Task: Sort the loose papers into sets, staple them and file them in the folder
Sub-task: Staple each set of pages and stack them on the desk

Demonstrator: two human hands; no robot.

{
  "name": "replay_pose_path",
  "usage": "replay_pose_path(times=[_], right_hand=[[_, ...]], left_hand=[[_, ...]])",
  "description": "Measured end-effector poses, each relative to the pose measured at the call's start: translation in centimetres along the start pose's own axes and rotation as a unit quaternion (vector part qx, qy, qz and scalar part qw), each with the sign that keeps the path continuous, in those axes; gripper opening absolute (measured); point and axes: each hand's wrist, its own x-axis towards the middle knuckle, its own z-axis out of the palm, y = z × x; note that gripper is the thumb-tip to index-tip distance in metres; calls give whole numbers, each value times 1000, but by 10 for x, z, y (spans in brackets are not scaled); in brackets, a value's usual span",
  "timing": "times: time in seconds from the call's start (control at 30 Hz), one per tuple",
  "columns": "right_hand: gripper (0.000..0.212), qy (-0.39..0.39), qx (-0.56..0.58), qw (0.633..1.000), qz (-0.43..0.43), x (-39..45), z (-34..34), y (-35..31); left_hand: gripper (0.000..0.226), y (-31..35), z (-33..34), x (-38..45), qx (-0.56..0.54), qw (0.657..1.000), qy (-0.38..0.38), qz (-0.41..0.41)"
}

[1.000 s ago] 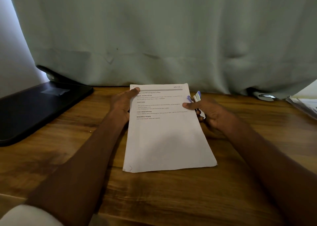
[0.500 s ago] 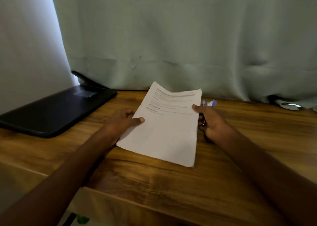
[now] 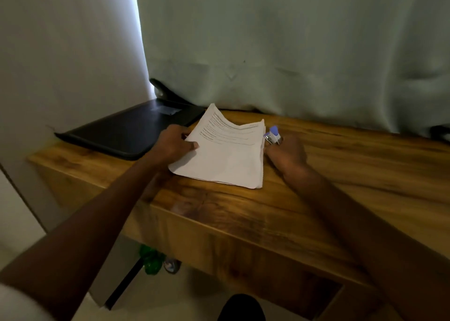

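Observation:
A set of white printed papers lies on the wooden desk, its far edge curled upward. My left hand grips the set's left edge, thumb on top. My right hand rests on the desk just right of the papers and holds a small stapler with a purple top. A black folder lies shut at the desk's left end, close beyond my left hand.
A pale green curtain hangs along the desk's back edge. A dark clip-like object pokes out behind the folder. Green bottles stand on the floor under the desk. The desk's left edge is near the folder.
My left hand has drawn the papers leftward toward the folder and their far edge has lifted. My right hand has come off the sheet, still holding the stapler. The view has swung left.

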Motion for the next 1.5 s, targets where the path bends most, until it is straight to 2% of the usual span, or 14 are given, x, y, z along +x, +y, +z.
replay_pose_path(times=[0.03, 0.13, 0.23, 0.33, 0.53, 0.63, 0.77, 0.93, 1.17, 1.37, 1.5], right_hand=[[6, 1, -40, 999, -17, -2, 6, -3], [23, -10, -136, 989, -62, -10, 27, -15], [29, -34, -179, 977, -111, -16, 46, -21], [32, -16, -220, 964, -149, -14, 51, -16], [31, -2, -191, 970, -149, -7, 50, -11], [26, 6, -178, 973, -149, -7, 48, -11], [23, 16, -175, 973, -148, -9, 45, -10], [28, 9, -167, 974, -155, -12, 42, -11], [22, 21, -131, 981, -143, -12, 43, -10], [17, 48, 9, 993, -104, -9, 32, -7], [18, 80, 127, 987, -58, -3, 9, -1]], left_hand=[[48, -3, -5, 2, 33, 999, -11, 4], [41, -9, -15, 6, 124, 992, -14, 32], [46, -15, -15, 9, 134, 991, 12, 21], [44, -21, -6, 7, 135, 990, 38, 14], [47, -20, 14, -11, 169, 972, 146, 72], [47, -18, 13, -12, 174, 973, 134, 73], [34, -16, 12, -14, 185, 973, 120, 72], [28, -12, 9, -19, 185, 975, 107, 64], [28, -13, 9, -19, 180, 976, 106, 53], [33, -5, 7, -15, 224, 959, 161, 66], [28, 35, 19, -22, 181, 954, 197, 134]])
